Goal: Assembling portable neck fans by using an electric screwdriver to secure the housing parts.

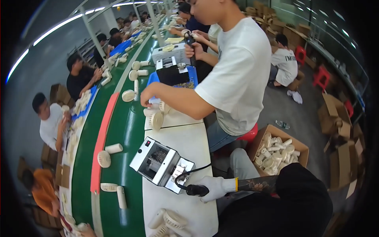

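My right hand (212, 188), in a white glove with a yellow cuff edge, is closed around a black electric screwdriver (196, 190). A black cord (177, 178) loops up from the tool; its bit cannot be made out. Just beyond the tool stands a white and silver screw feeder (160, 160), with small screws in its open tray. Nearer the lower edge, several cream handheld fans (173, 219) lie on the white tabletop (156, 196). My left hand is not in view.
A green conveyor belt (132, 166) with a red strip (103, 146) carries loose fan parts (104, 158). A co-worker (242, 59) in a white shirt works close by, holding another screwdriver (190, 41). A cardboard box of fans (276, 152) sits on the floor.
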Tool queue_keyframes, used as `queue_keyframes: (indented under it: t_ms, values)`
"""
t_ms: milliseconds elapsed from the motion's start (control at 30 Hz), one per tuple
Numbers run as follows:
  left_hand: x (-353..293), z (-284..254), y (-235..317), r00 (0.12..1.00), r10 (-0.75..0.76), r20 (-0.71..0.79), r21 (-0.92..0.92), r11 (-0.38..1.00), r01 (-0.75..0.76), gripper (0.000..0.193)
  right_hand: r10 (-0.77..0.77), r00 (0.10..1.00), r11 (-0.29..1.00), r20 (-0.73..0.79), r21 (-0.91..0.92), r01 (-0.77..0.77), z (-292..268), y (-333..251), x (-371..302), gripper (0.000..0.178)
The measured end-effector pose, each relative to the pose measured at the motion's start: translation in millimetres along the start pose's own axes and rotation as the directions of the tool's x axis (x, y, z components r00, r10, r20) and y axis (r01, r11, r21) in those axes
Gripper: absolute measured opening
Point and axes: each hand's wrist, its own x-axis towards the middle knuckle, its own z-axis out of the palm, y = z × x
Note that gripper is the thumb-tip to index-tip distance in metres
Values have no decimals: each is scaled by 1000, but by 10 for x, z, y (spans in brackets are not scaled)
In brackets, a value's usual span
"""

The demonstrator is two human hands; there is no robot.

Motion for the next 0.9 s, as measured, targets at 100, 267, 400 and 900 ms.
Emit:
queue_keyframes:
  t_ms: [100, 267, 400, 900]
  values:
    - [30, 283, -105, 931, 146, -335, 317, 948, -34, 86, -1, 999, 1000, 39, 25, 0, -33, 10, -30, 62]
    - [-96, -601, 759, 865, 501, -36, -215, 841, -496, 66, -41, 993, 994, -110, 101, 52, 28, 122, -53, 56]
    - [-734, -1769, 930, 856, 496, -143, -522, 697, -491, 67, -114, 988, 975, -104, 181, 131, 59, 334, 0, 49]
    - [-5030, -3335, 1537, -1, 769, 640, -508, 424, 750, 62, -300, 809, 937, 505, 317, 150, -108, -31, -625, 63]
